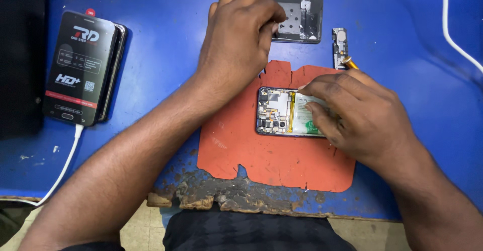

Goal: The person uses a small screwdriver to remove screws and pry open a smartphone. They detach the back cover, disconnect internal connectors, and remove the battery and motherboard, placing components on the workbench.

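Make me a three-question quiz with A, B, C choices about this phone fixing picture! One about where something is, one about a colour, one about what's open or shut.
1. Where does the opened phone lie?
A. on the orange mat
B. on the floor
C. on the black case

2. What colour is the table?
A. green
B. blue
C. white

3. How is the opened phone?
A. back cover on
B. wrapped in a box
C. back off, circuit board showing

Answers:
1 A, the mat lies under it.
2 B, blue surface shows all around.
3 C, board and battery lie bare beside the right hand; the back cover lies apart by the left hand.
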